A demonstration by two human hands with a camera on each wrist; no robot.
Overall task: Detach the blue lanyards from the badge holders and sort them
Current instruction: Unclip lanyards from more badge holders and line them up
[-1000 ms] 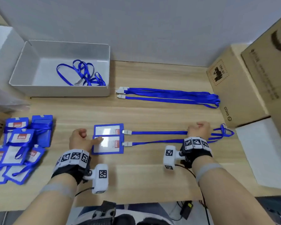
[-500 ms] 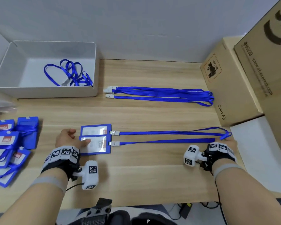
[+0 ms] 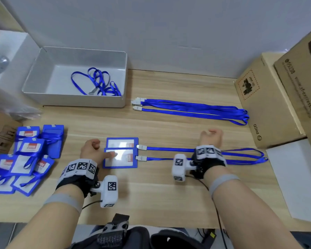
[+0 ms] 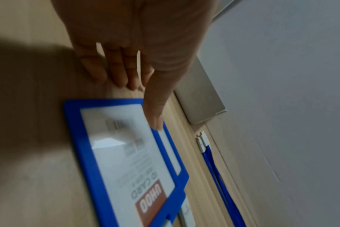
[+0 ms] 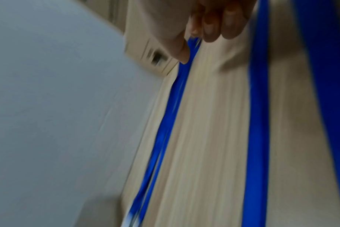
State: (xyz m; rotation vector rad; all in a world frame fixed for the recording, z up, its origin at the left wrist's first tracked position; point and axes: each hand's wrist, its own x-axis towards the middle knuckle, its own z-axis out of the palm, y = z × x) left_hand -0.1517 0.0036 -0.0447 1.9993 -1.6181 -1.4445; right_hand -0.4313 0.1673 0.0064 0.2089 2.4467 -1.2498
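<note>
Three loose lanyards are sorted, but with the left hand's thumb pressing two clipped badge holders, right hand curled empty, a pile waits.

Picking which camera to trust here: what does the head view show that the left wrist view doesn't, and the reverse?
Only the head view shows the right hand, the gray bin, the badge pile and the cardboard boxes. Only the left wrist view shows the card's print readably. Both show the left hand with its thumb on the near badge holder.
</note>
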